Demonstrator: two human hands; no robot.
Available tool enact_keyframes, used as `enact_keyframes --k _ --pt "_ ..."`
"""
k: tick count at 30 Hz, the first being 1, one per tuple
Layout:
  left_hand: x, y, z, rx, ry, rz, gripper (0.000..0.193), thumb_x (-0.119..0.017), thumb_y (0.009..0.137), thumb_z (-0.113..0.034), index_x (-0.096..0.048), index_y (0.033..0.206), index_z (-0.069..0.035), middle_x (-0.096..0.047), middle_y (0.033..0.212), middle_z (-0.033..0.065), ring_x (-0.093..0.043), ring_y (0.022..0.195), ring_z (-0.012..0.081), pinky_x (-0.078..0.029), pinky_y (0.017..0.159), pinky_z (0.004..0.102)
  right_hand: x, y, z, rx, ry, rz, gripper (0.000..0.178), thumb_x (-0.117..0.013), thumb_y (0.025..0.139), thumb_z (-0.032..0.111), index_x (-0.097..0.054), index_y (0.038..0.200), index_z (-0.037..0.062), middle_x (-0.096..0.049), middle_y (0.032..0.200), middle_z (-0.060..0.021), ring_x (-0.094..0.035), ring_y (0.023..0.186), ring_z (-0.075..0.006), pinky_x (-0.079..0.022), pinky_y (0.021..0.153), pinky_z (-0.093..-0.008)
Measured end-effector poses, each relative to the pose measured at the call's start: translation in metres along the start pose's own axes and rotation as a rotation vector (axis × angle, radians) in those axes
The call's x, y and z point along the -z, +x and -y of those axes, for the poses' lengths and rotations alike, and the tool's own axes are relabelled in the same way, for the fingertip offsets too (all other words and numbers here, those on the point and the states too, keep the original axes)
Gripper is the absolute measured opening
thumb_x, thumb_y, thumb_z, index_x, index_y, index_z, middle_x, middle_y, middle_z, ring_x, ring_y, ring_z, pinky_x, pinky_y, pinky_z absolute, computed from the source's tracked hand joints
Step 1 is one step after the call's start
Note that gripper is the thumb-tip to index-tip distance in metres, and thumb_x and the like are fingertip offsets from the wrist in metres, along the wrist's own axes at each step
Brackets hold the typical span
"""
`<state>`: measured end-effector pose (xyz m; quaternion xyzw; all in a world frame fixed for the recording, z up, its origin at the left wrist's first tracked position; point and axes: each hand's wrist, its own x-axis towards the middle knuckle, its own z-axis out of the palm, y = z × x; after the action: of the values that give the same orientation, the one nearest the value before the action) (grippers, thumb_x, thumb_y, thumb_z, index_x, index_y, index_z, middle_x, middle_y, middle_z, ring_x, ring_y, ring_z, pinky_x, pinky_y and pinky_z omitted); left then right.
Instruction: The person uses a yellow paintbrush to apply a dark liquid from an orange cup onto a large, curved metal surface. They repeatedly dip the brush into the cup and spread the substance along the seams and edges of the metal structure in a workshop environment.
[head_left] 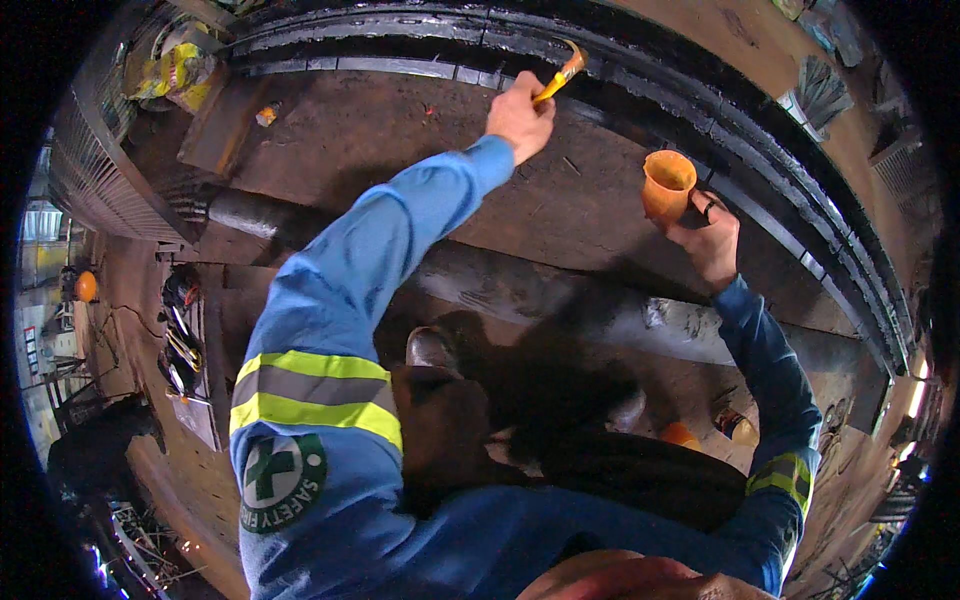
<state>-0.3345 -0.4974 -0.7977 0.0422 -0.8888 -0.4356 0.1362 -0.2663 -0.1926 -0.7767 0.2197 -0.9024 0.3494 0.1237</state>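
Brush in left hand, fingers wrapped tight on the yellow-orange handle, arm stretched up and forward. Bristle end sits at the black curved steel rail that arcs across the far side of the view; whether the bristles touch the steel, can't tell, tip is dark against dark. Rail surface looks wet-black and glossy, made of stacked flanged sections.

Right hand holds an orange cup, fingers closed round its lower part, cup upright with mouth open to the top, held just beside the rail's inner edge and well to the right of the brush. Contents not visible.

Both sleeves blue with yellow-grey reflective bands. Below the hands a rusty brown steel plate runs toward the rail, with a thick grey pipe lying across it nearer the person. Boot toe rests near the pipe's near edge. Small orange can sits on the floor at lower right. Hand tools lie scattered on the floor far left; yellow bag at top-left corner.
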Motion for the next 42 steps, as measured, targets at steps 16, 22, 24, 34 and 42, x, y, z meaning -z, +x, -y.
enact_keyframes --k 16,22,24,34,42 --pt "0.107 0.022 0.039 -0.063 0.617 -0.328 0.016 -0.063 0.082 -0.018 -0.056 0.093 -0.009 -0.066 0.08 0.019 -0.065 0.078 0.0412 -0.051 0.068 0.0503 -0.006 0.002 0.0 -0.084 0.041 0.043 0.052 -0.083 0.058 0.018 -0.068 0.106 0.0011 -0.067 0.095 -0.0139 -0.065 0.086 -0.0246 -0.05 0.08 -0.0313" --pt "0.092 -0.01 0.044 -0.127 0.479 -0.233 0.02 -0.064 0.08 -0.018 -0.054 0.094 -0.008 -0.064 0.086 0.0216 -0.064 0.081 0.0424 -0.05 0.072 0.0527 -0.003 -0.003 0.009 -0.136 0.048 0.032 0.052 -0.081 0.059 0.019 -0.068 0.106 0.0015 -0.067 0.096 -0.0134 -0.065 0.088 -0.0257 -0.05 0.082 -0.0312" --pt "0.106 0.004 0.039 -0.233 0.471 -0.419 0.016 -0.066 0.081 -0.012 -0.056 0.093 -0.006 -0.064 0.083 0.021 -0.063 0.078 0.0419 -0.049 0.067 0.05 -0.003 0.003 0.019 -0.163 0.082 0.064 0.053 -0.082 0.058 0.019 -0.068 0.106 0.0012 -0.067 0.096 -0.0135 -0.066 0.089 -0.0261 -0.051 0.082 -0.0314" --pt "0.035 -0.031 -0.005 -0.256 0.439 -0.057 0.018 -0.063 0.084 -0.015 -0.051 0.095 -0.007 -0.062 0.086 0.0207 -0.063 0.079 0.0424 -0.05 0.067 0.0522 -0.008 -0.002 -0.007 -0.064 0.023 0.004 0.055 -0.082 0.057 0.018 -0.067 0.106 -0.0021 -0.067 0.096 -0.0152 -0.066 0.088 -0.0287 -0.051 0.08 -0.0329" --pt "0.061 0.023 0.012 -0.201 0.24 -0.231 0.019 -0.068 0.085 -0.021 -0.063 0.094 -0.004 -0.068 0.081 0.015 -0.068 0.076 0.0278 -0.052 0.067 0.0364 -0.006 -0.003 -0.008 -0.066 0.081 0.0 0.055 -0.083 0.057 0.017 -0.067 0.106 -0.0012 -0.068 0.097 -0.0158 -0.066 0.088 -0.0287 -0.052 0.08 -0.0336"
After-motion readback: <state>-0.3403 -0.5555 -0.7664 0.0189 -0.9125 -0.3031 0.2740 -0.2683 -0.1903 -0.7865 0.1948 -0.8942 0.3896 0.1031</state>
